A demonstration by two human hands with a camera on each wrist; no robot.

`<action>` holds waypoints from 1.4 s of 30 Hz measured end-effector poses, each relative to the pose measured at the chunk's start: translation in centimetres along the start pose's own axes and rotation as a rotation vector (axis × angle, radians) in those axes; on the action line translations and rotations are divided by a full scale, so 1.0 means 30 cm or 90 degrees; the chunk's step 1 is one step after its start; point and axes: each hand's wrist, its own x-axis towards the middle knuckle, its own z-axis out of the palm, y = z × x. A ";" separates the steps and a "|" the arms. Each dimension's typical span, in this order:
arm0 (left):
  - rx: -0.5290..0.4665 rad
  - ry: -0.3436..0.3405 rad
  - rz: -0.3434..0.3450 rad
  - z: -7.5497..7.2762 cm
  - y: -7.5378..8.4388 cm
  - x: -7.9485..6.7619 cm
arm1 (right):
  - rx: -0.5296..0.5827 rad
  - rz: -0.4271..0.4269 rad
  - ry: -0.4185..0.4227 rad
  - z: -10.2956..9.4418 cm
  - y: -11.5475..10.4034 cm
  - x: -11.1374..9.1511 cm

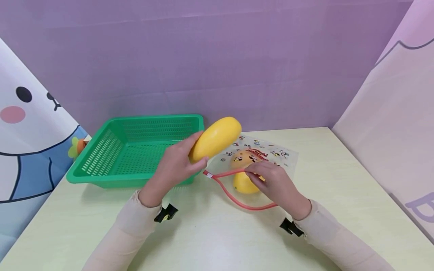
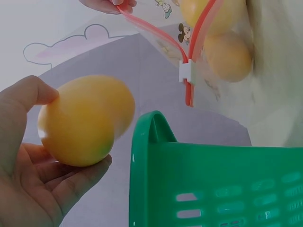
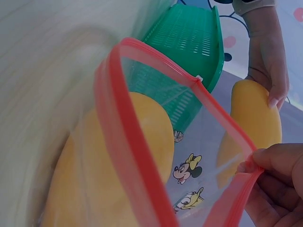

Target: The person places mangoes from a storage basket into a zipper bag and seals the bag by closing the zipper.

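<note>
My left hand [image 1: 176, 163] grips a smooth, elongated yellow fruit [image 1: 217, 136], mango-like in shape, raised beside the basket's right end. In the left wrist view the thumb lies along one side, fingers beneath, and the fruit's near end shows a green tinge. My right hand [image 1: 276, 183] pinches the red zip edge of a clear zip bag [image 1: 240, 203] between thumb and fingers. The mouth of the bag gapes wide in the right wrist view. Inside lie a yellow fruit [image 1: 245, 184] and a rounder orange-yellow one [image 2: 230, 56]. A white slider [image 2: 187, 72] sits near one zip end.
A green perforated plastic basket [image 1: 135, 177] stands at the back left of the pale table [image 1: 210, 241]. Behind the table hangs a purple cloth [image 1: 217, 67], with printed panels at both sides. Cartoon figures [image 3: 187, 169] decorate the bag.
</note>
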 end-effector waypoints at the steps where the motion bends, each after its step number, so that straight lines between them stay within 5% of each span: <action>1: -0.003 -0.002 0.002 0.000 -0.001 -0.001 | 0.000 0.002 -0.002 0.000 0.000 0.000; 42: -0.127 -0.046 0.027 -0.008 0.009 -0.011 | 0.002 -0.007 -0.002 0.005 0.003 -0.003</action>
